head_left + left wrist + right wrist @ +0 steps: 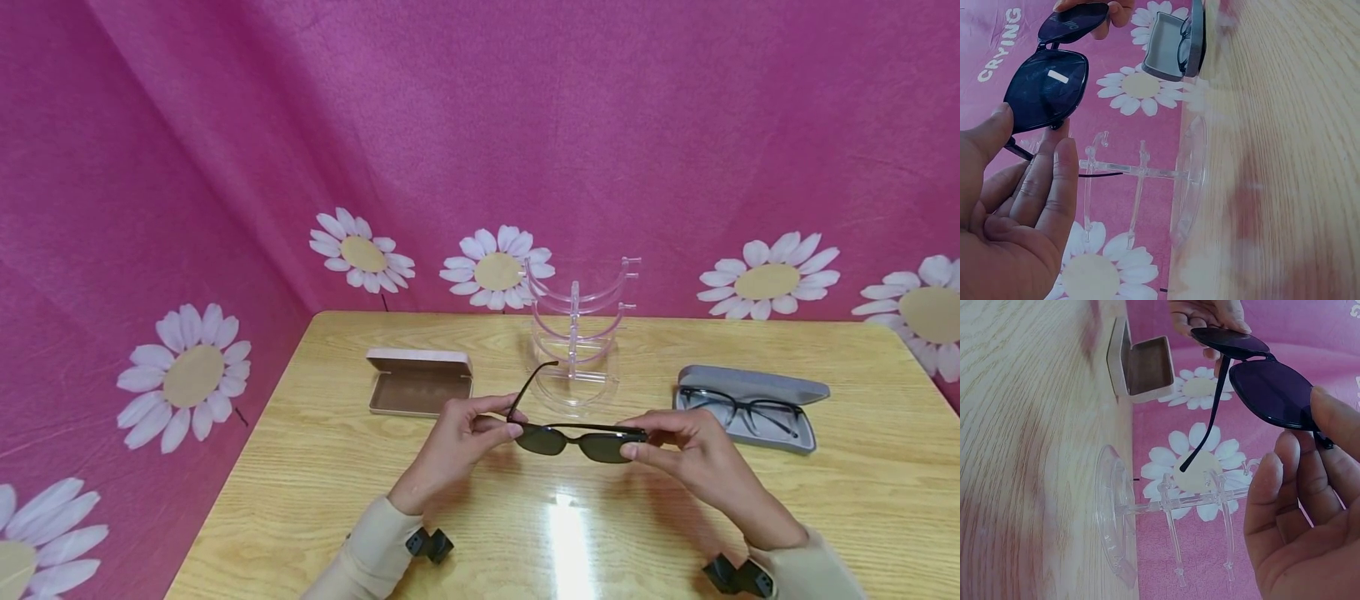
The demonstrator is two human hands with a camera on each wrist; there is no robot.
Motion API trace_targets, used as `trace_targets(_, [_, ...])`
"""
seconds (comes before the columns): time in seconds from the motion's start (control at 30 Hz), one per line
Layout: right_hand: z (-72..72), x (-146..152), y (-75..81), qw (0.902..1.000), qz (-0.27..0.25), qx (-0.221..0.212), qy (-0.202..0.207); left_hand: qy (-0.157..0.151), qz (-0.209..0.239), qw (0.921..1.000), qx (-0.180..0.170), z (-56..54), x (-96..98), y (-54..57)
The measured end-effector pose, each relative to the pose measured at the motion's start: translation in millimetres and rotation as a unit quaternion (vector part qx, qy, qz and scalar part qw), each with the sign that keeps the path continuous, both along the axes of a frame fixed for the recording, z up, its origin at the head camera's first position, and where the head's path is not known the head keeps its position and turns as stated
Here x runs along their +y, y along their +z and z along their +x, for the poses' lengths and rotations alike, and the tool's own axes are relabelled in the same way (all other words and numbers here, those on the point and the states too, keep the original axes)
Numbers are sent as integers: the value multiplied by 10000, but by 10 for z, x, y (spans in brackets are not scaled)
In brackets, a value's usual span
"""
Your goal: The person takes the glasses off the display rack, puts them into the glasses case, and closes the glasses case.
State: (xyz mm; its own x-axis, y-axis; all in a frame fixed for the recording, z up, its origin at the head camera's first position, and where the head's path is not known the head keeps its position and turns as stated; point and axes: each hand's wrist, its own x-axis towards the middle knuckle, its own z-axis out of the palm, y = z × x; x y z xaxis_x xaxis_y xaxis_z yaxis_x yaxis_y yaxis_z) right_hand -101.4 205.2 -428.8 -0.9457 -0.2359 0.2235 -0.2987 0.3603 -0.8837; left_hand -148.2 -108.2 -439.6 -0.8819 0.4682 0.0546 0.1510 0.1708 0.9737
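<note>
As we look down from the head view, we see a pair of black sunglasses (542, 440) held level above the desk (300, 467), just nearer to us than the clear display stand (574, 333). The left hand (459, 442) pinches one end of the frame between thumb and fingers, and the right hand (703, 458) pinches the other, so each grip is closed on the glasses. The lenses (1047, 90) are dark and glossy, squarish with rounded corners, and joined by a slim bridge; their fronts face us. One temple (526, 385) stands open, pointing away on the left side, while a dark bar behind the top rim looks like the other, folded.

From the left wrist we catch what the head view misses: a white rectangular glint (1058, 76) on the nearer lens and the word "CRYING" (999, 45) on the pink cloth (525, 125). From the right wrist we see the open temple nearly whole, down to its curved tip. Only the head view gives us both open cases together: the pinkish case (418, 360) on the left, and the grey case (750, 379) on the right with eyeglasses (742, 406) inside.
</note>
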Motion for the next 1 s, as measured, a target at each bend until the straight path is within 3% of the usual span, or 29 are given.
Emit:
trace_targets(0.23, [-8,0,10,9998,19,-206,-53,76,-47,10000,35,5,10,-21])
trace_targets(1.0, [-33,36,-7,9990,50,-413,-131,-102,-38,9993,346,20,50,-72])
